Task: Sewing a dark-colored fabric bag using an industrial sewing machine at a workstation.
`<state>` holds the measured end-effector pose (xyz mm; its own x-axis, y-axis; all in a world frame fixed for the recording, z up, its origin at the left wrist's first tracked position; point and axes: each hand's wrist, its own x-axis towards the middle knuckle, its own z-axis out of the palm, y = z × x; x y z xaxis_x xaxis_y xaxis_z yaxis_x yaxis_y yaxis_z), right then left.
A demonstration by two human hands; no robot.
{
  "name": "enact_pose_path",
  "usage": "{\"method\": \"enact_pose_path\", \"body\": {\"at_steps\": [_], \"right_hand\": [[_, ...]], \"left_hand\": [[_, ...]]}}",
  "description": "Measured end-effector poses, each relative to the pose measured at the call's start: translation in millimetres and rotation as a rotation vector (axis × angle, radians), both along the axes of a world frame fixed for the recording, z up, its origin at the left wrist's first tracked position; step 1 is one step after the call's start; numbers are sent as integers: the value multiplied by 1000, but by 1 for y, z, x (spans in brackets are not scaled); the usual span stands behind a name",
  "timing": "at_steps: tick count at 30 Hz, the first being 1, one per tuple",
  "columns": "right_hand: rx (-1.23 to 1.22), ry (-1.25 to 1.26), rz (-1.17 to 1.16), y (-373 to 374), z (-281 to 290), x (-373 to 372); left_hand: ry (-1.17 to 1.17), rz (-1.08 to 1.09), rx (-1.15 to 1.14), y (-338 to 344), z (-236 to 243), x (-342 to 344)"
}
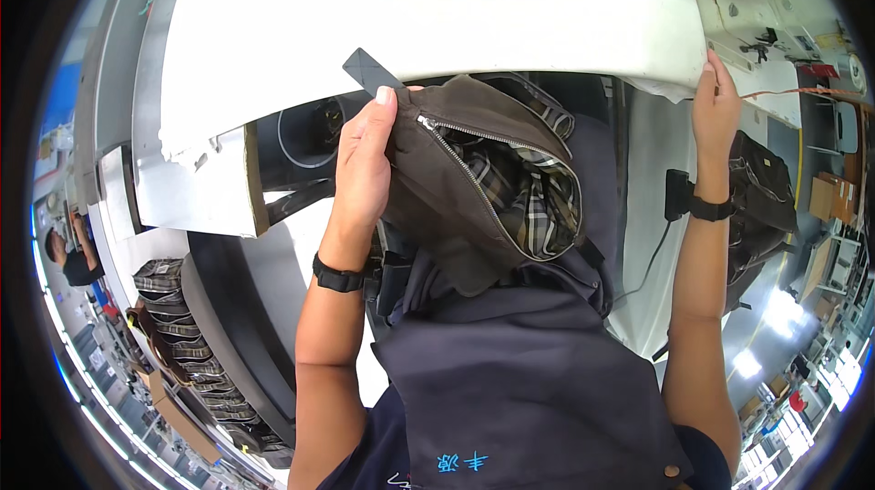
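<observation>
A dark brown fabric bag (451, 216) lies over my lap at the front edge of the white table. Its metal zipper runs open around a plaid lining (529, 189). My left hand (366, 148) is closed on the bag's left end, thumb on top, beside the zipper's end. From under that thumb a dark grey strap end (366, 69) with cross stitching sticks out onto the table. Out to the right, my right hand (716, 112) is at the table's right edge, thumb and fingers close together. Whatever it grips is hidden. A thin reddish-brown strip (793, 91) extends rightward from beside it.
The white table (437, 7) spans the top, its front edge curving above my lap. Stacked plaid pieces (178, 335) stand at left beside a dark curved rim. Dark bags (761, 189) hang at right past my forearm. Another person (77, 253) is far left.
</observation>
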<state>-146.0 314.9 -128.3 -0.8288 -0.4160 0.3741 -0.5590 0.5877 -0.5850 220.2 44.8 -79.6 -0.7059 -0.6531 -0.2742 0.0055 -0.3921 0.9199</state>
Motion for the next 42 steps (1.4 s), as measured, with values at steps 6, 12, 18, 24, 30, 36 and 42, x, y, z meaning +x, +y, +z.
{"method": "enact_pose_path", "body": {"at_steps": [6,12,18,24,30,36,42], "right_hand": [[98,246,39,-13,29,9],[-148,-407,337,-29,87,147],[-555,-1271,585,-97,68,243],[-847,-2069,532,-128,64,248],[-905,-1839,642,-140,70,254],[-870,-1733,554,-143,63,259],[-759,-1797,441,-118,52,257]], "left_hand": [[9,14,-3,2,-2,2],[-83,85,-241,8,9,0],[-147,188,-998,21,13,-2],[-15,222,-553,27,5,-1],[6,202,-409,27,6,1],[-20,225,-554,34,3,-2],[96,292,-486,35,-3,-6]]}}
